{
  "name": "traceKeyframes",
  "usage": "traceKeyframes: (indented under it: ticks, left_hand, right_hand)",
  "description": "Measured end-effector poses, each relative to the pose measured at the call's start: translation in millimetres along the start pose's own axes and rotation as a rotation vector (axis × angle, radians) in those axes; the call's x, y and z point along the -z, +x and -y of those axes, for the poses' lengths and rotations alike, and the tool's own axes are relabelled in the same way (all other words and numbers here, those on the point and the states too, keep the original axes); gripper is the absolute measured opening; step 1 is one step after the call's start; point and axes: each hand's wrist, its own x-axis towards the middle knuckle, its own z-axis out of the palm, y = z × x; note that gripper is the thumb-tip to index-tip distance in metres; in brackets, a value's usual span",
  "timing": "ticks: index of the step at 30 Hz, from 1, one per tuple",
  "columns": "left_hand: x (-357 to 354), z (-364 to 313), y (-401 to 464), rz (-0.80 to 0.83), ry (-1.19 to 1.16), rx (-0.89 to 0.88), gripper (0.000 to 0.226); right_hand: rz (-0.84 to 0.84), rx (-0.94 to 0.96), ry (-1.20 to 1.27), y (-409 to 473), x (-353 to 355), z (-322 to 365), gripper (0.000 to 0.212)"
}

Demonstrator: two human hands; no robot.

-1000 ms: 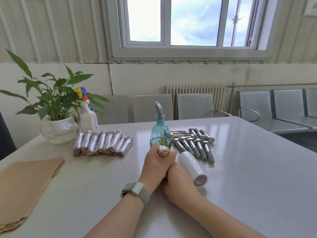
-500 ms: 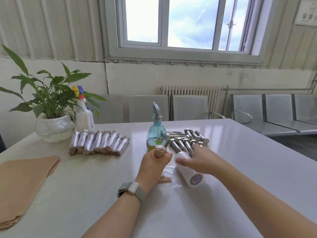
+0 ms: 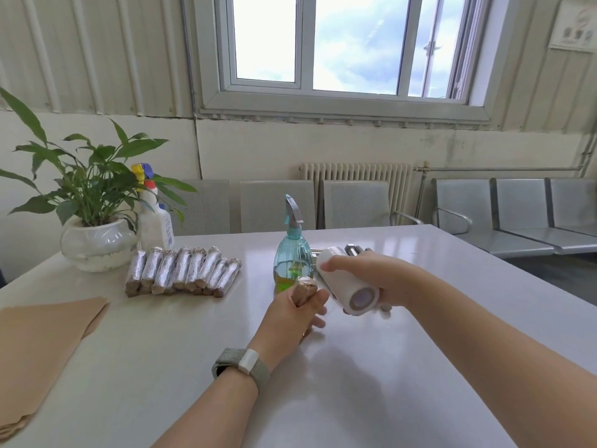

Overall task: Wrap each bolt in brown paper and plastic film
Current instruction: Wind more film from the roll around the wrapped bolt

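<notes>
Paper-wrapped bolt (image 3: 303,291) stands upright in the left hand (image 3: 290,315), fingers curled round it; the right hand (image 3: 371,279), which a moment ago lay on the table, now grips the film roll (image 3: 347,282) lifted just beside it (filming seems next). Spray bottle (image 3: 292,253) crowds behind, finished bolts (image 3: 182,271) well left

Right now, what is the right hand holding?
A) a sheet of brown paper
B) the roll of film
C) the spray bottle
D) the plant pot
B: the right hand grips the white roll of film, lifted just right of the spray bottle, while the left hand holds a paper-wrapped bolt.
</notes>
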Motion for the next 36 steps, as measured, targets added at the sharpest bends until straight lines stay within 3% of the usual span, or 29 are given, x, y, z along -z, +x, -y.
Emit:
traceKeyframes:
  ticks: [6,11,13,15,18,21,26,30,36]
  left_hand:
    - [5.1,-0.2,-3.9,-0.007,0.132,-0.056,0.041]
    - [13.3,-8.1,-14.5,0.028,0.172,-0.021,0.060]
    - [25.9,-12.5,-21.2,0.096,0.232,0.004,0.058]
    - [41.8,-19.0,-28.8,0.125,0.195,0.067,0.040]
    - [66.9,-28.5,-43.5,0.089,0.094,0.134,0.013]
    - [88.8,-30.9,-63.7,0.106,0.042,0.129,0.021]
    - [97.7,-29.1,-89.1,0.217,0.074,0.089,0.030]
    - [99.9,-35.6,-92.3,0.256,0.046,0.045,0.036]
    - [98.5,-33.8,-87.2,0.190,0.024,0.047,0.032]
  right_hand:
    - [0.057,-0.011,0.015,-1.6,-1.4,17.2,0.088]
    - [0.051,-0.037,0.010,-4.9,-4.7,16.7,0.097]
    - [0.047,-0.015,0.069,-5.0,-9.1,15.7,0.085]
    - [0.065,0.021,0.134,-5.2,-16.0,16.2,0.063]
    - [0.136,0.064,0.192,-5.1,-30.2,20.1,0.051]
    - [0.192,0.091,0.182,-7.0,-48.1,30.8,0.048]
    - [0.136,0.122,-0.030,-14.2,-67.5,50.5,0.072]
    - [0.146,0.150,-0.112,-20.0,-63.5,66.4,0.048]
    - [0.155,0.181,-0.099,-27.3,-57.4,80.2,0.040]
